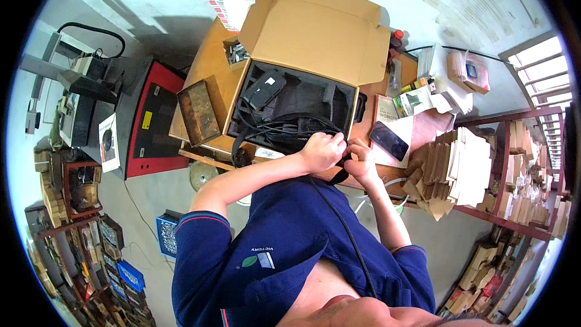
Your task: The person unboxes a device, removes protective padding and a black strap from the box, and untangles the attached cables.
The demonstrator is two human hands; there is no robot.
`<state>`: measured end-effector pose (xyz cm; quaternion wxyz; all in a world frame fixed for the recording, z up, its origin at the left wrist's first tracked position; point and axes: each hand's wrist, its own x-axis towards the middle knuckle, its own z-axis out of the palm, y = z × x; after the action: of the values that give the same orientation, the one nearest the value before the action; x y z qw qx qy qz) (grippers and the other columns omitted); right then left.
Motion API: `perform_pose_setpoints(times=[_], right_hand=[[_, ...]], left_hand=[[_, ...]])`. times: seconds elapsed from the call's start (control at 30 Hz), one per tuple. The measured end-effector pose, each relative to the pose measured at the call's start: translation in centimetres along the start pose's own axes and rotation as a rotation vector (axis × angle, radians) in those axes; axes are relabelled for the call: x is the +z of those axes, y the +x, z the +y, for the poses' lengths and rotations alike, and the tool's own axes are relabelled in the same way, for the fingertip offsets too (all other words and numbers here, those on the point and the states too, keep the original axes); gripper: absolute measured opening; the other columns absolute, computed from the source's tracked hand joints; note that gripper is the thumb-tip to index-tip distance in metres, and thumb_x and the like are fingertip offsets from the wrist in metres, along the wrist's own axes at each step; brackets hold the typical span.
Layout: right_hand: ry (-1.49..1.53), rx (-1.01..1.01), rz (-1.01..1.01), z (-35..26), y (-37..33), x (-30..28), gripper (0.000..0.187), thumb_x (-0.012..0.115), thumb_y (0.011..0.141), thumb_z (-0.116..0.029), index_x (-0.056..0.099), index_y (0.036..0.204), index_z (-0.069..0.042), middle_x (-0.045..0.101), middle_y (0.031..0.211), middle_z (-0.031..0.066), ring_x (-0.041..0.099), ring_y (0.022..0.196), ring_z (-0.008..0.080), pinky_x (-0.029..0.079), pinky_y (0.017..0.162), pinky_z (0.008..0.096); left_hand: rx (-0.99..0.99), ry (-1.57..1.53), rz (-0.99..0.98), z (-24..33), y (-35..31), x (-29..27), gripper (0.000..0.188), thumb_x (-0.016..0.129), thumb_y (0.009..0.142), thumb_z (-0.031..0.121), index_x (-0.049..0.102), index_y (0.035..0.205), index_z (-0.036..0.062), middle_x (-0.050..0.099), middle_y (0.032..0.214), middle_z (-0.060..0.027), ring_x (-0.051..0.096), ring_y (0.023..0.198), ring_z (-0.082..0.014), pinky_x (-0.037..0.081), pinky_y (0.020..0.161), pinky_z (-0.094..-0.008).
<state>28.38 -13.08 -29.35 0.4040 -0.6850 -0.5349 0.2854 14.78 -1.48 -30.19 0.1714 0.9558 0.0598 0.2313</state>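
My left hand [325, 152] and my right hand [361, 160] meet at the front right corner of an open cardboard box [330, 6], both with curled fingers. A small dark piece shows between them, too hidden to name. Black cables [284, 128] lie looped along the box's front and run up to my left hand. Inside the box, black foam [308, 94] lines the bottom, and a black device [264, 89] sits at the left. Below my hands hangs a black strap [339, 176]. Another black cable [345, 224] trails down over my blue shirt.
A rusty metal tray [198, 112] stands left of the box. To the right lie a smartphone [389, 140] and a tall stack of brown paper envelopes [451, 166]. A small box of metal parts [235, 51] sits behind. A red and black cabinet [154, 122] stands at the left.
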Motion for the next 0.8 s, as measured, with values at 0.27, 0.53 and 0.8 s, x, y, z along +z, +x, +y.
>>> perform_pose_setpoints(times=[0.27, 0.53, 0.8], right_hand=[[-0.163, -0.154, -0.021, -0.3, -0.4, 0.0, 0.025, 0.059, 0.053, -0.006, 0.059, 0.078, 0.000, 0.055, 0.090, 0.0156, 0.054, 0.084, 0.0337, 0.046, 0.074, 0.0394], [-0.159, -0.245, -0.061, 0.8, -0.8, -0.5, 0.024, 0.059, 0.053, -0.005, 0.056, 0.077, -0.001, 0.054, 0.089, 0.0147, 0.053, 0.081, 0.0336, 0.045, 0.073, 0.0405], [-0.177, -0.308, -0.048, 0.4, 0.4, -0.2, 0.023, 0.060, 0.052, -0.003, 0.057, 0.075, -0.001, 0.054, 0.087, 0.0141, 0.054, 0.084, 0.0338, 0.046, 0.072, 0.0399]], left_hand=[[-0.267, 0.051, -0.245, 0.6, 0.5, -0.8, 0.015, 0.057, 0.079, 0.019, 0.055, 0.077, 0.0037, 0.060, 0.059, -0.0157, 0.063, 0.055, -0.0310, 0.050, 0.052, -0.0427], [-0.533, 0.051, -0.143, -3.7, 0.4, -4.7, 0.015, 0.057, 0.071, 0.015, 0.061, 0.064, 0.0020, 0.060, 0.062, -0.0213, 0.062, 0.061, -0.0377, 0.051, 0.059, -0.0483], [-0.621, -0.269, -0.233, -2.9, -1.5, -4.8, 0.029, 0.063, 0.081, 0.033, 0.069, 0.081, 0.0053, 0.066, 0.068, -0.0145, 0.065, 0.063, -0.0325, 0.052, 0.060, -0.0409]])
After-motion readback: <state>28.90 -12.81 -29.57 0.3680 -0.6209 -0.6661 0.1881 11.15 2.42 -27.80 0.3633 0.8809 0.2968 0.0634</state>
